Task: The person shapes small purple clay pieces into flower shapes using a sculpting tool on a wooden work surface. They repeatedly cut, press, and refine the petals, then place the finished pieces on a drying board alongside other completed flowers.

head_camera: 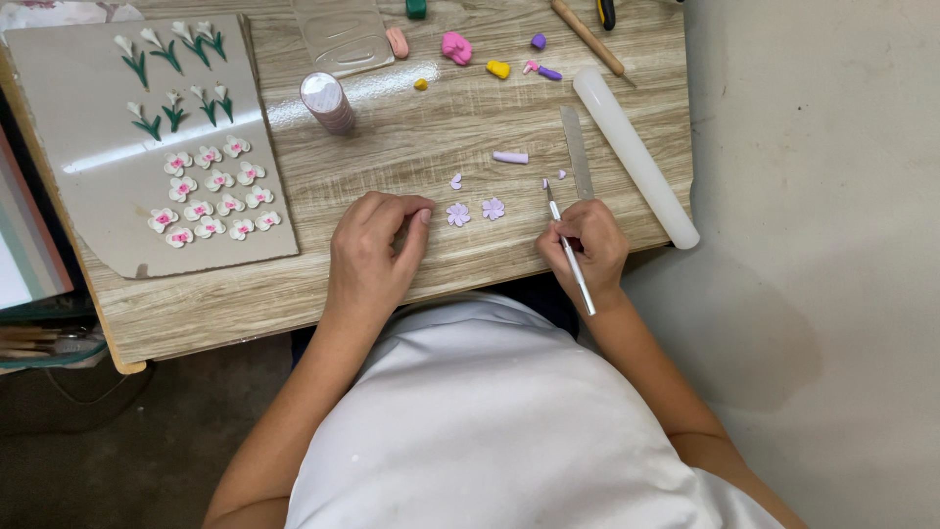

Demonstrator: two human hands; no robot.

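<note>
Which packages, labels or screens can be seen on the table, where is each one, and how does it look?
Clear plastic sheet or package: top edge of the table, flat, transparent, embossed shapes.
Small jar: beside the grey board, cylindrical, pinkish with a white lid.
No labels or screens can be made out.

Right hand (586,247) grips a thin tool (569,250) beside two lilac clay flowers (475,212).

Lilac clay flowers (475,211); white-pink flowers (211,191); wood-grain table (411,147).

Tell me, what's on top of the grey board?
On the grey board lie white flowers with pink middles and white buds on green stems. Nothing covers them; what's under the board is hidden.
</note>
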